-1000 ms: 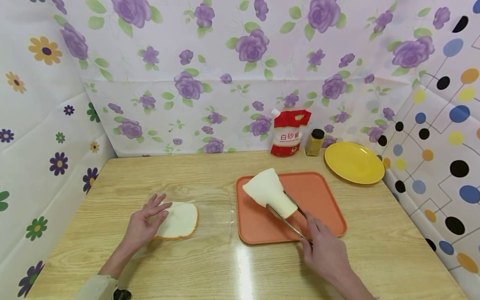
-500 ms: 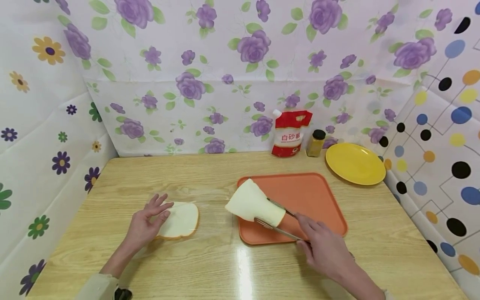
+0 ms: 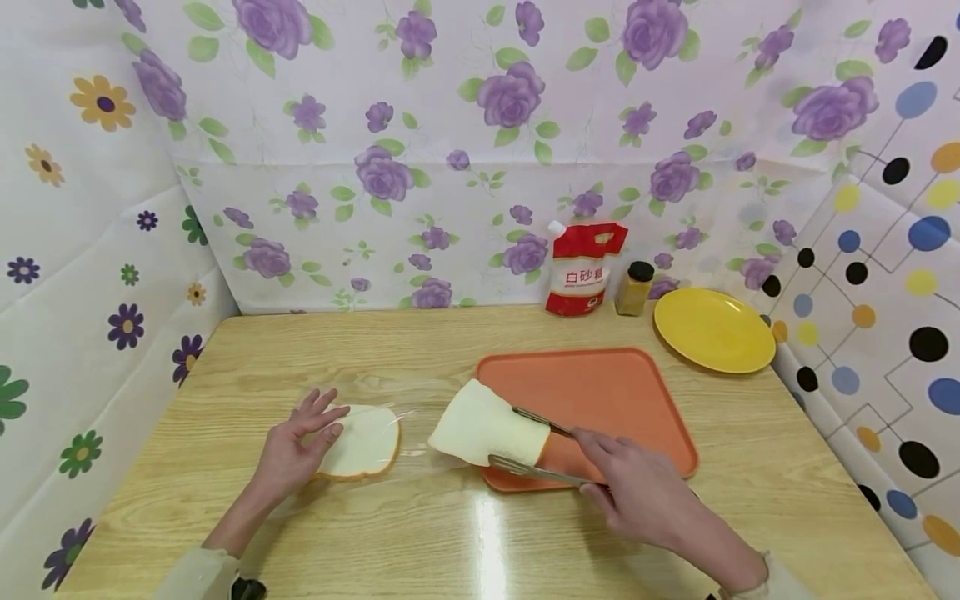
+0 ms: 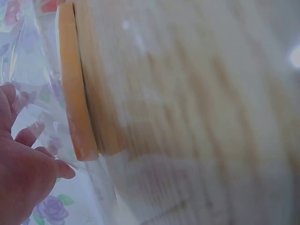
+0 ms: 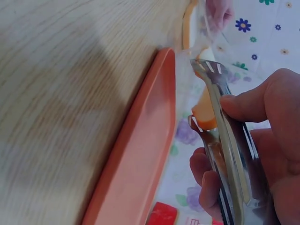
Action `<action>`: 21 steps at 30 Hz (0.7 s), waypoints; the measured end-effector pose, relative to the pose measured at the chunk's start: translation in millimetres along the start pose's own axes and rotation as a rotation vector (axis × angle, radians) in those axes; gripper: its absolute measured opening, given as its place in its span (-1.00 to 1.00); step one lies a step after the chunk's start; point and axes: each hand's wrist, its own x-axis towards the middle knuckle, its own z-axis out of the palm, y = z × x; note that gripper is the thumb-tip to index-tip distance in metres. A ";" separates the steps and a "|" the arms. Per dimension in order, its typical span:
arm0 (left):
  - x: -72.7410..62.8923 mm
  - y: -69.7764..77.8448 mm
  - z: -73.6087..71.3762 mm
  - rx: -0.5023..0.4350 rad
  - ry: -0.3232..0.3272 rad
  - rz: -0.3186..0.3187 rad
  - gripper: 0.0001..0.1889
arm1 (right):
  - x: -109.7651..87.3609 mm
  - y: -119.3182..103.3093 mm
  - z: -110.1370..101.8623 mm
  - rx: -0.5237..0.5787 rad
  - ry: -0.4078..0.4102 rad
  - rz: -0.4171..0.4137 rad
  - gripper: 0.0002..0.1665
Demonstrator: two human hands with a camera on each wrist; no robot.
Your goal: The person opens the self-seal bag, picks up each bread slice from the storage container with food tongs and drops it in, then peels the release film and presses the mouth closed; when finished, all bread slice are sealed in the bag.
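Right hand (image 3: 637, 492) grips metal tongs (image 3: 536, 446), which clamp a bread slice (image 3: 480, 433) over the orange tray's (image 3: 622, 400) left edge. Left hand (image 3: 296, 450), fingers relaxed, rests on a second bread slice (image 3: 367, 442) lying under clear wrap on the wooden table (image 3: 360, 350).

The left hand (image 3: 294, 451) sits in the lower left of the head view, palm down, fingers straight and slightly spread, pointing up and to the right. Its forearm runs back to the bottom edge, where a pale sleeve cuff shows. The right hand (image 3: 633, 492) lies lower right of centre, fingers and thumb curled together in a pinching grip, knuckles up, pointing left. Its wrist and forearm slant down to the lower right corner. In the right wrist view the thumb presses from above, the fingers curl beneath.
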 end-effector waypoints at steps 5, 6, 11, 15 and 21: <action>0.0 0.5 -0.5 -0.008 0.003 -0.004 -0.75 | 4.9 -3.0 -2.2 -0.005 -0.029 -0.027 -0.32; -0.2 0.7 -0.5 -0.006 0.005 -0.005 -0.76 | 6.1 -3.6 -2.4 -0.007 -0.034 -0.033 -0.32; -1.4 3.0 -0.1 0.004 0.021 -0.008 -0.76 | 12.8 -6.5 -5.1 -0.031 -0.055 -0.072 -0.31; -1.0 3.9 0.5 -0.006 0.037 -0.003 -0.75 | 16.2 -9.2 -8.7 -0.055 -0.059 -0.091 -0.28; -1.2 -0.7 1.3 0.011 0.054 0.007 -0.75 | 17.6 -11.7 -14.8 -0.071 -0.049 -0.139 -0.29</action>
